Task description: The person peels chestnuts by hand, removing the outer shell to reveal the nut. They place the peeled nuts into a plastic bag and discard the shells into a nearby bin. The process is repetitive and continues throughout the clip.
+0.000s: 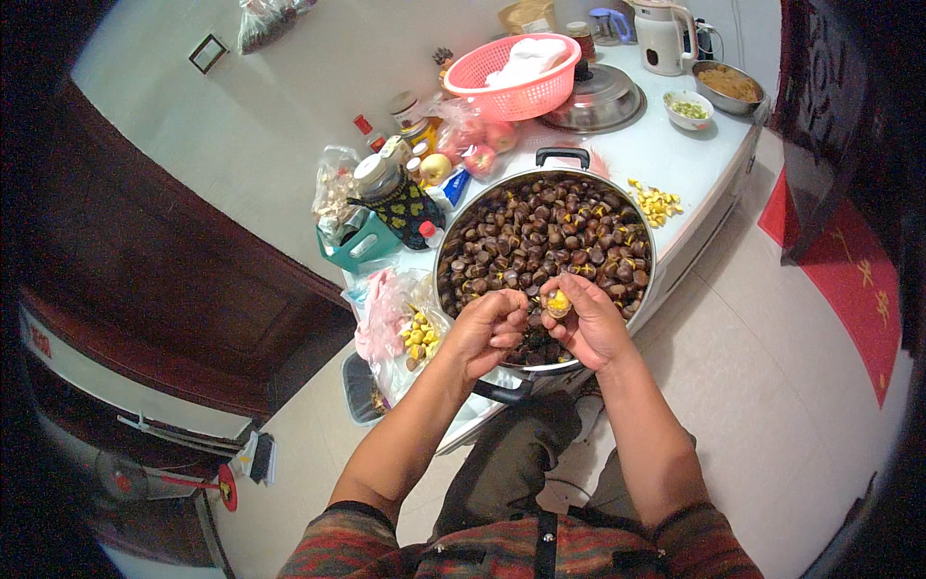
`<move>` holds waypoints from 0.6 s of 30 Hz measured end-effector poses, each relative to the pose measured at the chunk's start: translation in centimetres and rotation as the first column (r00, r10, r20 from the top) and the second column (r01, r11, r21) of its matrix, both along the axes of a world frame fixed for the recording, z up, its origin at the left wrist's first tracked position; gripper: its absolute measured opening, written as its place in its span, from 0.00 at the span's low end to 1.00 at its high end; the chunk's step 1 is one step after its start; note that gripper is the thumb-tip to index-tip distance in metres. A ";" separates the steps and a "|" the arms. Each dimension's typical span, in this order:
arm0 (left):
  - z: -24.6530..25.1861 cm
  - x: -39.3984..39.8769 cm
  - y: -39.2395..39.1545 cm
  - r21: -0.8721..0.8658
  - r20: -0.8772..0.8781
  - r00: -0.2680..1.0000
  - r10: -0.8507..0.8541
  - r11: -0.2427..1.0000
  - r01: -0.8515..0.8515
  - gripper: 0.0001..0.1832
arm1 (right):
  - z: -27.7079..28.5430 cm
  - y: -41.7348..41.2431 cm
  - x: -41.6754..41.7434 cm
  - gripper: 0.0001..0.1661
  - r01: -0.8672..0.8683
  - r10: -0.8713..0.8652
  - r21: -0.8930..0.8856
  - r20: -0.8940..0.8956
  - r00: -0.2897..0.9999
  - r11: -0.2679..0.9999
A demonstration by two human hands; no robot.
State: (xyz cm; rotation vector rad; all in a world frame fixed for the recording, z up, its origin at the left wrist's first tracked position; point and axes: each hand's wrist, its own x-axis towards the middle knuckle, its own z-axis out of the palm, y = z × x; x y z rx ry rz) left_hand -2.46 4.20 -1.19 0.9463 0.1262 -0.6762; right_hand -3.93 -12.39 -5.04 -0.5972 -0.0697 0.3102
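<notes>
Both hands are over the near side of a large round metal pot (653, 269) filled with dark brown chestnuts (542, 239), many split and showing yellow. My right hand (586, 318) holds a partly peeled chestnut (557, 303) between thumb and fingers, its yellow flesh showing. My left hand (495, 326) is just beside it with curled fingers; whether anything is pinched in them cannot be made out. A small heap of yellow chestnut pieces (656, 204) lies on the table right of the pot. More peeled yellow chestnuts (419, 339) lie by a plastic bag to the left.
Jars, apples (479, 160) and a green basket (369, 244) crowd the table's left side. Behind the pot are a pink colander (506, 101) and a glass lid (597, 101). Bowls (688, 110) stand at the far right. A bin (358, 391) is below left.
</notes>
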 end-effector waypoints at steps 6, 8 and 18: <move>-0.5 0.2 0.4 0.019 0.048 0.998 -0.041 0.999 0.040 0.05 | -0.1 0.3 0.1 0.13 0.054 -0.056 -0.053 -0.021 0.998 0.997; 0.2 -0.2 0.0 0.134 0.059 0.998 0.023 0.991 -0.030 0.06 | 0.0 0.4 0.1 0.13 0.067 -0.070 -0.141 -0.012 0.997 0.988; 0.5 -0.8 -1.4 0.515 0.309 0.945 -0.105 0.854 -0.073 0.06 | -0.2 0.7 0.0 0.16 0.132 -0.116 -0.383 0.065 0.991 0.914</move>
